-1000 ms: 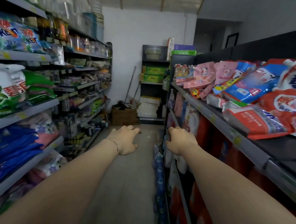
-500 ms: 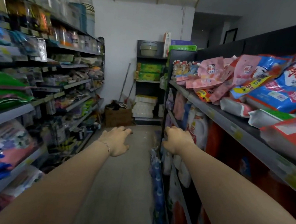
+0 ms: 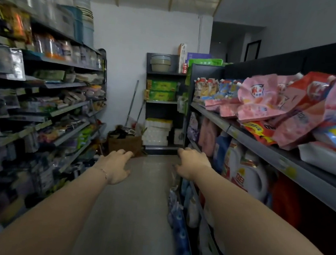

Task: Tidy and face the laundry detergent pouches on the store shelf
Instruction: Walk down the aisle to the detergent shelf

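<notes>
Head view down a narrow store aisle, with both bare arms stretched forward over the floor [image 3: 132, 217]. The left grip [image 3: 116, 167] hangs palm down above the aisle, fingers loosely spread, wide and holding nothing. A thin bracelet [image 3: 103, 173] circles its wrist. The right grip [image 3: 192, 163] is also palm down with relaxed fingers and holds nothing. It is close to the front edge of a lower shelf on the right, but I cannot tell whether it touches that edge.

The detergent pouches lie on the top shelf [image 3: 264, 147] on the right, above both grips and well apart from them. Pink pouches [image 3: 261, 101] slump in a loose heap, tilted and overlapping, reaching the shelf's front edge. A red pouch [image 3: 310, 90] leans against them, and an orange pouch [image 3: 258, 131] lies flat beneath them at the front edge. Smaller blue and yellow pouches [image 3: 225, 89] stand upright at the shelf's far end.

One level down, a white jug [image 3: 243, 172] with a red label stands just beyond the right grip. Blue bottles [image 3: 180, 234] line the lowest level. At the aisle's far end a cardboard box [image 3: 124, 143] sits on the floor beside a back shelf holding green boxes [image 3: 162, 91]. The left shelves [image 3: 67, 108] are blurred.
</notes>
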### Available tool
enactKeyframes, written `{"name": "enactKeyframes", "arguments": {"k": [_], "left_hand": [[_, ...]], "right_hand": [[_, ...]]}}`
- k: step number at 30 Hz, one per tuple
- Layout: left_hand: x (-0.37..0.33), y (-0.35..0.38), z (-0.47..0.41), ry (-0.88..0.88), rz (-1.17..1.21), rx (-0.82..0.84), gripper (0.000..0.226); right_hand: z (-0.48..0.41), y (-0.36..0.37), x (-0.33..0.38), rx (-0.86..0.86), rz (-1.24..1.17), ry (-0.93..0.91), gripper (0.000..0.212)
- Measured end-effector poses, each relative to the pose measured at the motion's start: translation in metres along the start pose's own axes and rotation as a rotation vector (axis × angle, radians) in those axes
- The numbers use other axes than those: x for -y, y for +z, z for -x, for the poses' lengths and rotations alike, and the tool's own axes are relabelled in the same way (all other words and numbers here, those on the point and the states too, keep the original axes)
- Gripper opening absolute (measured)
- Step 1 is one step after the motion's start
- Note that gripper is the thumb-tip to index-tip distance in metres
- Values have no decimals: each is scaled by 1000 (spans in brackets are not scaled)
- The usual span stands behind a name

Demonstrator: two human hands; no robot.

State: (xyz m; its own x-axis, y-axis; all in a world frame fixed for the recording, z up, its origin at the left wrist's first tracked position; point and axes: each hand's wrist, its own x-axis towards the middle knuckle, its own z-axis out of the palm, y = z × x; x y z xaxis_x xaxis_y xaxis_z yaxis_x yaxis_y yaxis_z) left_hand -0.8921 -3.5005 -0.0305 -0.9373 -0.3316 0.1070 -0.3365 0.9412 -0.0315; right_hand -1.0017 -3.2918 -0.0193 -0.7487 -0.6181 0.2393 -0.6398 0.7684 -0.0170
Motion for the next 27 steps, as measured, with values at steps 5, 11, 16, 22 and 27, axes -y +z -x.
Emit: {"name": "enactKeyframes", "arguments": {"k": [5, 11, 16, 22, 27], "left_hand": [[16, 17, -61, 11, -9, 39, 57], [35, 34, -133, 19, -35, 50, 58], [53, 30, -216, -9, -73, 37, 58], [62, 4, -329, 25, -58, -57, 59], [59, 8, -406, 45, -31, -77, 57]], "right_hand": [[-55, 20, -21, -5, -11, 61, 41], [-135, 41, -26, -4, -3, 35, 36], [-220, 54, -41, -9, 7, -8, 37], [-333, 45, -80, -87, 3, 18, 37], [-408, 63, -109, -103, -1, 44, 35]]}}
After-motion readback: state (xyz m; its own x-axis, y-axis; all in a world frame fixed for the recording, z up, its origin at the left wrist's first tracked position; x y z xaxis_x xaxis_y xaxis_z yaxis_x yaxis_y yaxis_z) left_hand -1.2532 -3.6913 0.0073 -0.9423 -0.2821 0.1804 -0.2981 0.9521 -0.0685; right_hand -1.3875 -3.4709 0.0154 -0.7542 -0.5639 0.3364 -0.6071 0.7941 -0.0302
